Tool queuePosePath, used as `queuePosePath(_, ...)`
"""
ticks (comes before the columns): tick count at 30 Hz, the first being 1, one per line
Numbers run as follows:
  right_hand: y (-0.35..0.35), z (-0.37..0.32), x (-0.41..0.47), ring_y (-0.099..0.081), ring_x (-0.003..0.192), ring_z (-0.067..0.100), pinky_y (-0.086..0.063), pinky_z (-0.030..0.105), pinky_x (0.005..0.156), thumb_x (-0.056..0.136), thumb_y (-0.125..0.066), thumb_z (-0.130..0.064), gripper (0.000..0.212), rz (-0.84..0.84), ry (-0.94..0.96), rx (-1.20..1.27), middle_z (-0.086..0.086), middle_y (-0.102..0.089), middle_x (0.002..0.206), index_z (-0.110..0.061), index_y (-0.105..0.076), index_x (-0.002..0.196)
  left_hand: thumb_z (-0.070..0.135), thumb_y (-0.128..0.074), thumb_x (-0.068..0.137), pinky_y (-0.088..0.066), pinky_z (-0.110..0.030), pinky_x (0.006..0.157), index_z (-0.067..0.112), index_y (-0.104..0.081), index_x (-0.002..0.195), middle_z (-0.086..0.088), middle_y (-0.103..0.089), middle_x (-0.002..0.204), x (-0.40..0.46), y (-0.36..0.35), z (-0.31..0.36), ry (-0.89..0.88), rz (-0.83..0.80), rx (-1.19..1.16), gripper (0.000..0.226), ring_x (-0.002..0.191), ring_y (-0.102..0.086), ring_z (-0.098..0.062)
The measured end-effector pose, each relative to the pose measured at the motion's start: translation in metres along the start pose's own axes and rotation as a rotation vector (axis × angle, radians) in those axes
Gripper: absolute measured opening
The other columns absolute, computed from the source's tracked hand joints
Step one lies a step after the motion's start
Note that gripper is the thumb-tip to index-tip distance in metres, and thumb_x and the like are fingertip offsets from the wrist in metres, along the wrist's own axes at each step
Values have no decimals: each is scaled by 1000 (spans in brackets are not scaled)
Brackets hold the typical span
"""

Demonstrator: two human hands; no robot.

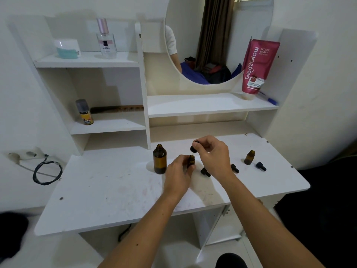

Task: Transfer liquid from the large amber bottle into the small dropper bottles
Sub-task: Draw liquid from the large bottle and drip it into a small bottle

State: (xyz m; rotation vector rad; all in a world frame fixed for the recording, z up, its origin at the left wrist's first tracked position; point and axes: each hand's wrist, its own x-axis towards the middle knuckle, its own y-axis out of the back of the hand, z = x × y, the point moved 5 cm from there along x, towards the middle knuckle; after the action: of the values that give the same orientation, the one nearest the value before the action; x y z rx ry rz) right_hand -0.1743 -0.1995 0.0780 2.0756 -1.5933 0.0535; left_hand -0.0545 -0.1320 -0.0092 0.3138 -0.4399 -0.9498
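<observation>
The large amber bottle (160,161) stands uncapped on the white desk (108,192). Just to its right, my left hand (178,175) grips a small amber dropper bottle (191,160) that stands upright on the desk. Directly above it, my right hand (211,154) pinches a black dropper cap (193,148). A second small amber bottle (249,157) stands open at the right. Three loose black dropper caps lie on the desk: one (205,171) beside my left hand, one (235,168) behind my right wrist, one (261,166) at the far right.
Shelves rise behind the desk with a perfume bottle (106,39), a white jar (67,48), a small yellow-labelled bottle (85,112), a comb (117,108), a red tube (256,68) and a round mirror (216,39). A black cable (47,171) hangs at the left.
</observation>
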Motion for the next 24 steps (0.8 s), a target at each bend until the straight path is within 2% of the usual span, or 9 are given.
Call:
queuePosePath(5,0,3,-1,-73,82,1,-52,11,80,92,-77,-11,8,34,-1,-15,-9,-79,82,-13,-76,85,25,-67,100,-54,-24,98,22,-66,127,11,-73,118,-1,1,2,2,0,2,28,107,-67,-7)
queuePosePath(8,-1,3,0,-73,79,0,-53,14,77,94,-75,-15,4,3,-34,3,-9,-80,82,-16,-78,91,25,-67,100,-52,-20,97,22,-66,128,10,-72,120,-2,2,2,7,0,-2,28,107,-67,-7)
queuePosePath(12,2,1,-3,-76,86,3,-57,18,86,96,-74,-15,6,-44,-35,38,-6,-81,86,-16,-78,101,27,-68,100,-54,-26,100,22,-65,130,10,-72,122,-1,2,2,8,-4,2,31,109,-66,-7)
queuePosePath(17,17,-18,-6,-74,87,-2,-53,11,83,98,-73,-17,11,22,24,48,-10,-80,87,-14,-77,107,32,-71,97,-48,-28,107,20,-54,145,7,-63,140,-10,7,4,22,-29,-8,52,129,-58,-9)
queuePosePath(20,28,-36,-4,-73,87,-7,-52,8,83,98,-73,-19,12,71,76,58,-16,-77,88,-16,-76,109,36,-73,95,-47,-33,112,26,-53,145,10,-59,144,-24,14,2,30,-49,-36,54,131,-55,-8)
queuePosePath(21,31,-42,-4,-73,88,-6,-53,9,83,98,-73,-19,12,80,96,60,-17,-77,90,-17,-76,110,37,-74,94,-47,-30,110,29,-54,143,13,-59,144,-28,18,0,39,-59,-50,54,130,-55,-5)
queuePosePath(24,31,-56,-4,-75,93,1,-56,16,88,99,-72,-21,14,82,127,88,-13,-78,96,-19,-75,112,38,-78,90,-44,-11,95,32,-58,137,17,-64,135,-39,36,-5,79,-85,-121,51,118,-59,2)
